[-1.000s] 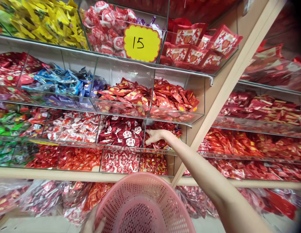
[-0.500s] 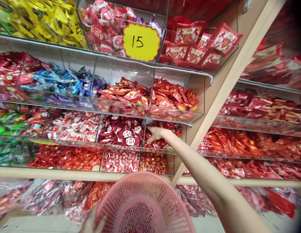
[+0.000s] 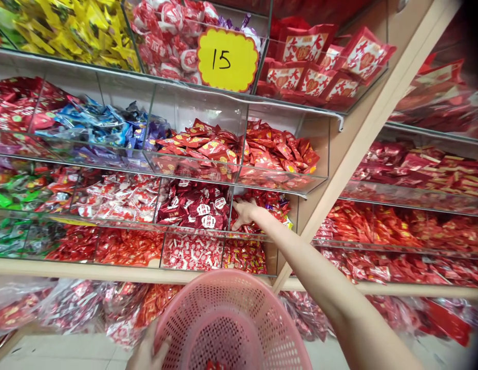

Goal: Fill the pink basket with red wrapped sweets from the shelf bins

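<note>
Below the right hand (fingers spread among red sweets), the basket gripped by the left hand newly shows red wrappers, so likely holds sweets.

Bright light glints off clear bins and leaves a yellow card crisp; red packets at far right blur near 2 dark corners.

The basket was at the near side, before the shelves, with the left hand at its left side and some packets in its bottom. Farther away, the right hand was in a compartment among sweets, just left of the post. Higher up was a card; under the lowest board lay bags.
</note>
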Tool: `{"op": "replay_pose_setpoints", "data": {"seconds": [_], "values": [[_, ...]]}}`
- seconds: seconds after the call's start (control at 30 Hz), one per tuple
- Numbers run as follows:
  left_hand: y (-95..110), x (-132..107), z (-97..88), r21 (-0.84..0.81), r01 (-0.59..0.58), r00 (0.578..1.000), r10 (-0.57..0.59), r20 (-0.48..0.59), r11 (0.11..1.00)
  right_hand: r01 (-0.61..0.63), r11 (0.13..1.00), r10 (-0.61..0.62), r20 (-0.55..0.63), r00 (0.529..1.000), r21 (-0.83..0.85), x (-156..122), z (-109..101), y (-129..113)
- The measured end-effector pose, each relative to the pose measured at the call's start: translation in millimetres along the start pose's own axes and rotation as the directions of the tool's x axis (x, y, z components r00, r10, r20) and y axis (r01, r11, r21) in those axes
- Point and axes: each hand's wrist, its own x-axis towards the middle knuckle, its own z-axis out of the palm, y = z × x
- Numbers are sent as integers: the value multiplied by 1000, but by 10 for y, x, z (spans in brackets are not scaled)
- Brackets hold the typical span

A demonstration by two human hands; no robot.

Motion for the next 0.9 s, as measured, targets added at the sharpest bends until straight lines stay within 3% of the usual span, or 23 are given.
{"op": "replay_pose_setpoints", "data": {"seconds": [0.13,0.27,0.5,0.7,0.9], "values": [[64,-15,-28,-4,-19,1000,19,4,1000,0,1000,0,31,1000,-1,-35,-64,-13],[94,-17,-40,-14,-20,1000,20,-8,1000,-39,999,42,74,996,-37,-70,5,-135],[117,-21,-43,-38,-1,999,0,-40,999,-4,996,1,-34,999,-92,-41,49,-119],[73,-6,-24,-39,-17,1000,16,-23,999,-43,998,44,11,999,-51,-22,108,-160],[-7,17,14,-14,26,1000,-26,-1,1000,-36,997,26,-147,989,-67,15,300,-177]]}}
